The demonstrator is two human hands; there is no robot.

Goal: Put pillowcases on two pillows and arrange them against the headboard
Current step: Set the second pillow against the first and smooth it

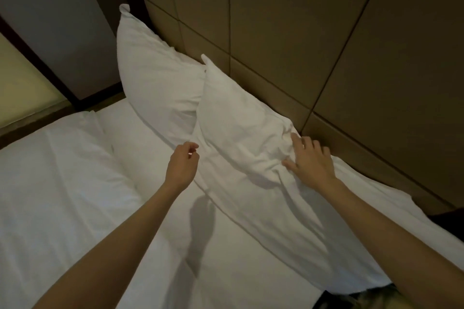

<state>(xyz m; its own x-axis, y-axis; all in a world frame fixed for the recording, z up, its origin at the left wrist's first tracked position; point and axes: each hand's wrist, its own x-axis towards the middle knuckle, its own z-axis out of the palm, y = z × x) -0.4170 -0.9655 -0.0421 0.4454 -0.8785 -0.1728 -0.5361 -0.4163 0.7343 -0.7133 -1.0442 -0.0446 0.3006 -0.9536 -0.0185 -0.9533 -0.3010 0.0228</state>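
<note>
Leaning against the headboard, two white cased pillows stand side by side on the bed. The far pillow sits upright in the corner; the near pillow overlaps its lower edge and slumps toward the camera, its case wrinkled. The right hand lies spread and flat on the near pillow's creased end, close to the headboard, fingers open and gripping nothing. The left hand hovers just beside the pillow's front edge, fingers loosely curled and empty. A folded white duvet lies to the left.
</note>
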